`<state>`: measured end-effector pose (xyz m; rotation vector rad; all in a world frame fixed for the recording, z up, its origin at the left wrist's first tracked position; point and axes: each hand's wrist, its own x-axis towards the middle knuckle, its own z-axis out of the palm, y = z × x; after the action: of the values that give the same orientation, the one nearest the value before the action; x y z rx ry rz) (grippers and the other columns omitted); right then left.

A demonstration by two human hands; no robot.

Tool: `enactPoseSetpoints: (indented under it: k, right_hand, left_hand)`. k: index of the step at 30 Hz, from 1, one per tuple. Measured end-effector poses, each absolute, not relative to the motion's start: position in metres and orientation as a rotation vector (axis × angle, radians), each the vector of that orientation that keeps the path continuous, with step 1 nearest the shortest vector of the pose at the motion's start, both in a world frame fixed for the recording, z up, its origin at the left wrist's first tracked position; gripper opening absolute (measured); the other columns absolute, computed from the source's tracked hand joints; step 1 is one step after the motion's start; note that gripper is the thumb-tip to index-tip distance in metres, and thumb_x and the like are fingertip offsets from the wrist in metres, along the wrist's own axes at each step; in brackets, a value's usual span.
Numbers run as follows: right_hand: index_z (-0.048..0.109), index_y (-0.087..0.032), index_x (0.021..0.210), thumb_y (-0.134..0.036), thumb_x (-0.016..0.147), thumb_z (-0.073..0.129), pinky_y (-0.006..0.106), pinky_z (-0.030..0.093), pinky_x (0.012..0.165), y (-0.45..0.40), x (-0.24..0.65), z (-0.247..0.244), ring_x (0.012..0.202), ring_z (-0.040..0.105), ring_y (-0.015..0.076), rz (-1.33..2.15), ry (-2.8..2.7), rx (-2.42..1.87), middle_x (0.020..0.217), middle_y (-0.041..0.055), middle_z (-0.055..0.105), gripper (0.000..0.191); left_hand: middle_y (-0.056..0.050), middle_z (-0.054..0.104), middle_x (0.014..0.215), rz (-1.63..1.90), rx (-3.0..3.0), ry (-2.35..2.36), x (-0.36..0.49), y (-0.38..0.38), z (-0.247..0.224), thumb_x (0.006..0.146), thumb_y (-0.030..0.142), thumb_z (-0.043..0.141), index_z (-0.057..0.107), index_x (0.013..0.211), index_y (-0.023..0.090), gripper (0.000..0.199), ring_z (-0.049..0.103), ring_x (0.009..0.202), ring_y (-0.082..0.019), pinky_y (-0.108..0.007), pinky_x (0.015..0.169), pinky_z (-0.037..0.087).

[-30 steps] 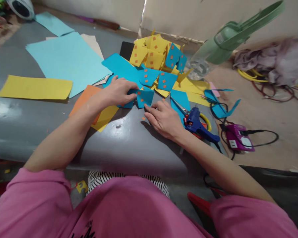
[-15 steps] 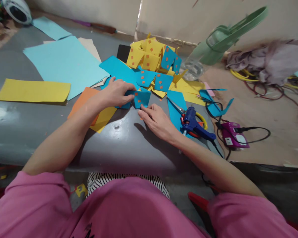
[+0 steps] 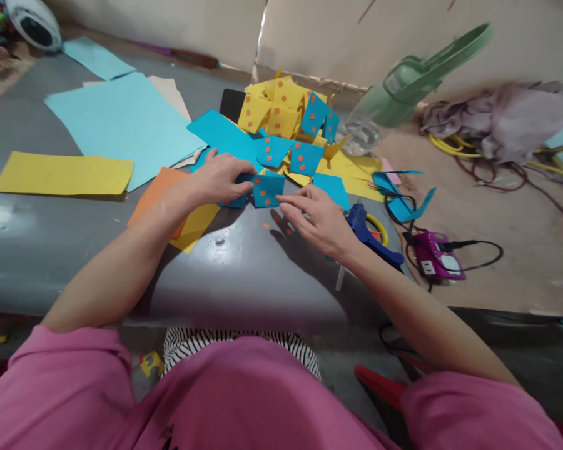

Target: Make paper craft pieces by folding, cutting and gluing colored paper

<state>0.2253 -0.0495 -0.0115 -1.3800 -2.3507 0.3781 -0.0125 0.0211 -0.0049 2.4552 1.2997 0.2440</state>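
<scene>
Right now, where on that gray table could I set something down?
The gray table shows bare patches between the left forearm and pale stick, and between the long yellow strip and table's near edge, left of that forearm. It's crowded beyond the left hand and right hand, around the dotted paper pile, and by the glue gun.

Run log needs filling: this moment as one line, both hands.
left hand: holding orange-spotted blue paper | right hand: at its lower right edge, contact unclear | nearby: glue gun, to the right
</scene>
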Motion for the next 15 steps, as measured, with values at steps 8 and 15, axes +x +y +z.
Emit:
enactPoseSetpoints:
  k: [8,15]
  right_hand:
    - [0.066,-0.021,0.136,-0.044,0.105,0.039,0.041,0.045,0.084,-0.052,0.227,-0.024,0.093,0.051,0.0271,-0.207,-2.700,-1.249,0.104,0.0136,0.062,0.048]
    - [0.064,-0.020,0.138,-0.047,0.105,0.037,0.039,0.045,0.084,-0.050,0.229,-0.026,0.093,0.051,0.0259,-0.269,-2.728,-1.227,0.104,0.0126,0.061,0.050]
  left_hand:
    - [-0.005,0.071,0.084,0.295,2.440,1.302,-0.013,0.023,-0.010,0.091,0.034,0.048,0.071,0.110,0.017,0.035,0.065,0.104,-0.030,-0.054,0.112,0.029]
    - [-0.006,0.071,0.083,0.277,2.466,1.308,-0.014,0.023,-0.009,0.092,0.036,0.049,0.072,0.111,0.018,0.035,0.065,0.102,-0.030,-0.055,0.110,0.031]
